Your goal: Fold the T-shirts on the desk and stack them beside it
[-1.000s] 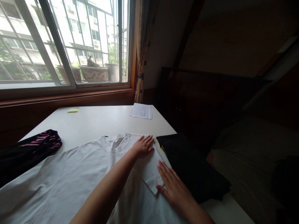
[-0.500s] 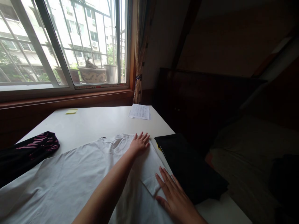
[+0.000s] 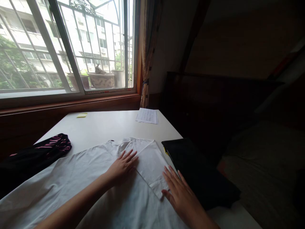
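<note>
White shirt (image 3: pixel 78 175), softly creased | sleeve (image 3: pixel 152 163) folded inward | left hand (image 3: pixel 122 166), right hand (image 3: pixel 180 194) apart, palms down, unclenched

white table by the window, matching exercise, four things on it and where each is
1 white fabric t-shirt
2 small yellow paper note
3 printed white paper sheets
4 folded black fabric

A by the far right corner of the white flat-topped table
B right of the t-shirt
C beneath the left hand
D by the table's far left corner

1-C, 2-D, 3-A, 4-B
</note>
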`<state>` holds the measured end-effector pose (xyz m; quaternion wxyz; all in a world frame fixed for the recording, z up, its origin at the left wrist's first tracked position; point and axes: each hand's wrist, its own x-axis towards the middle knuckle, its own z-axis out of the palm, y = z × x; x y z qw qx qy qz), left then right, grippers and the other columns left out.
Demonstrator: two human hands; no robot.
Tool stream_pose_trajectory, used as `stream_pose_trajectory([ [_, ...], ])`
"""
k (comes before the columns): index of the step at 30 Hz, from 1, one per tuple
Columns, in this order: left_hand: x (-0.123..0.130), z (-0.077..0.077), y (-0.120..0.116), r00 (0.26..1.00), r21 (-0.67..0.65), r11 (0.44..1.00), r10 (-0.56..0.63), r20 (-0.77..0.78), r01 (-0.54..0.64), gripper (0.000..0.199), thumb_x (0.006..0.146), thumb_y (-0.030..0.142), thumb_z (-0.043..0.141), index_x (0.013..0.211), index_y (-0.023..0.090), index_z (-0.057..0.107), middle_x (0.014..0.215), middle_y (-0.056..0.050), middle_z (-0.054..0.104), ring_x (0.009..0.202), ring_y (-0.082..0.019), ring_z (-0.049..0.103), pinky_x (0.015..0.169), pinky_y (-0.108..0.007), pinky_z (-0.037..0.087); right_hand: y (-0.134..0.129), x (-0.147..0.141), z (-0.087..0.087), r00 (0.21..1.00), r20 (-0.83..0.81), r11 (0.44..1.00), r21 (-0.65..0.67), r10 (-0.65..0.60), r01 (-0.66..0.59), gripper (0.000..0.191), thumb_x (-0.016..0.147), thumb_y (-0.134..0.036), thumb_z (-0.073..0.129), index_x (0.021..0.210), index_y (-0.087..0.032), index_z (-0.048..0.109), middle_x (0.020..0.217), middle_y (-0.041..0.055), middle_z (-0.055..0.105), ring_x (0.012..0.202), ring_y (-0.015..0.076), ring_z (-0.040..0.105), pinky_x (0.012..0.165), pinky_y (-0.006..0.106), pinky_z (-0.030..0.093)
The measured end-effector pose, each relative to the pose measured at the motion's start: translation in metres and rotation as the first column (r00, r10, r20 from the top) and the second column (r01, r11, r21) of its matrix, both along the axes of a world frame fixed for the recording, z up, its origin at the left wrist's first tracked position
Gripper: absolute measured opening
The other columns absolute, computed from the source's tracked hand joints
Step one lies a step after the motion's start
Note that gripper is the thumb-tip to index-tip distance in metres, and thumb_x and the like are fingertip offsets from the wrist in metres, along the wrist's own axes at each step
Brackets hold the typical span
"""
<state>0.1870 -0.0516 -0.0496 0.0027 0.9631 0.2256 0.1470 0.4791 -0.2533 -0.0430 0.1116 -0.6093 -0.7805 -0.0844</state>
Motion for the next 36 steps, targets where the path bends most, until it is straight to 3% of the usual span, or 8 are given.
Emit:
stream_pose_trajectory([
  [3,-0.050,-0.007,-0.004,0.995,0.029,0.995,0.096,-0.011,-0.095,0.052,0.106,0.040,0.039,0.157,0.028,0.034,0.163,-0.006,0.034,0.152,-0.028,0.025,0.123,-0.055,0.024,0.031,-0.011,0.011,0.998,-0.048,0.999,-0.017,-0.036,0.035,0.068,0.103,-0.055,0.036,0.158,-0.016,0.030,0.164,0.0100,0.027,0.152,0.0264,0.025,0.122,0.047,0.029],
  [7,-0.101,-0.015,0.003,0.960,0.020,0.961,0.277,-0.044,-0.277,0.060,0.105,0.047,0.037,0.160,0.025,0.025,0.165,-0.007,0.028,0.153,-0.028,0.023,0.123,-0.053,0.023,0.091,-0.035,0.015,0.984,-0.115,0.985,-0.118,-0.138,0.125,0.077,0.103,-0.062,0.024,0.155,-0.007,0.035,0.164,0.0154,0.026,0.153,0.0260,0.022,0.124,0.045,0.023],
  [10,-0.127,-0.020,0.011,0.908,-0.007,0.911,0.411,-0.078,-0.413,0.058,0.106,0.048,0.034,0.158,0.025,0.030,0.164,-0.007,0.029,0.152,-0.027,0.025,0.123,-0.053,0.022,0.136,-0.048,0.008,0.959,-0.134,0.946,-0.245,-0.249,0.212,0.082,0.101,-0.065,0.021,0.155,-0.004,0.034,0.164,0.0169,0.025,0.153,0.0273,0.020,0.124,0.044,0.020],
  [14,-0.146,-0.020,0.022,0.841,-0.038,0.844,0.527,-0.122,-0.535,0.059,0.104,0.049,0.033,0.157,0.023,0.033,0.164,-0.007,0.028,0.153,-0.027,0.022,0.124,-0.054,0.017,0.175,-0.050,-0.006,0.936,-0.102,0.921,-0.243,-0.337,0.305,0.079,0.102,-0.059,0.027,0.157,-0.003,0.027,0.167,0.0160,0.017,0.155,0.0262,0.013,0.125,0.042,0.011],
  [20,-0.151,-0.013,0.043,0.755,-0.053,0.761,0.628,-0.188,-0.646,0.063,0.104,0.051,0.030,0.159,0.019,0.030,0.166,-0.007,0.020,0.155,-0.028,0.017,0.123,-0.055,0.015,0.194,-0.035,-0.012,0.928,-0.081,0.912,-0.232,-0.364,0.338,0.077,0.102,-0.059,0.026,0.159,-0.007,0.024,0.168,0.0119,0.015,0.155,0.0236,0.013,0.125,0.044,0.010],
  [28,-0.154,-0.005,0.059,0.742,-0.064,0.747,0.640,-0.199,-0.662,0.065,0.104,0.050,0.028,0.158,0.014,0.029,0.166,-0.010,0.020,0.155,-0.028,0.016,0.123,-0.054,0.016,0.208,-0.022,-0.019,0.928,-0.044,0.911,-0.209,-0.371,0.355,0.075,0.102,-0.057,0.021,0.159,-0.009,0.025,0.168,0.0096,0.016,0.155,0.0210,0.013,0.124,0.046,0.011],
  [32,-0.167,0.004,0.044,0.744,-0.002,0.759,0.639,-0.195,-0.651,0.064,0.103,0.047,0.033,0.157,0.013,0.032,0.166,-0.012,0.021,0.155,-0.030,0.015,0.122,-0.053,0.020,0.213,-0.018,-0.024,0.931,-0.041,0.916,-0.199,-0.363,0.349,0.075,0.102,-0.057,0.020,0.159,-0.009,0.026,0.168,0.0102,0.017,0.155,0.0214,0.014,0.124,0.047,0.013],
  [36,-0.201,0.019,0.005,0.765,0.158,0.767,0.639,-0.085,-0.622,0.064,0.100,0.045,0.044,0.157,0.018,0.034,0.166,-0.010,0.025,0.155,-0.032,0.014,0.122,-0.056,0.020,0.212,-0.017,-0.024,0.934,-0.040,0.921,-0.190,-0.354,0.341,0.076,0.101,-0.058,0.020,0.159,-0.009,0.026,0.168,0.0097,0.018,0.155,0.0211,0.014,0.124,0.047,0.013],
])
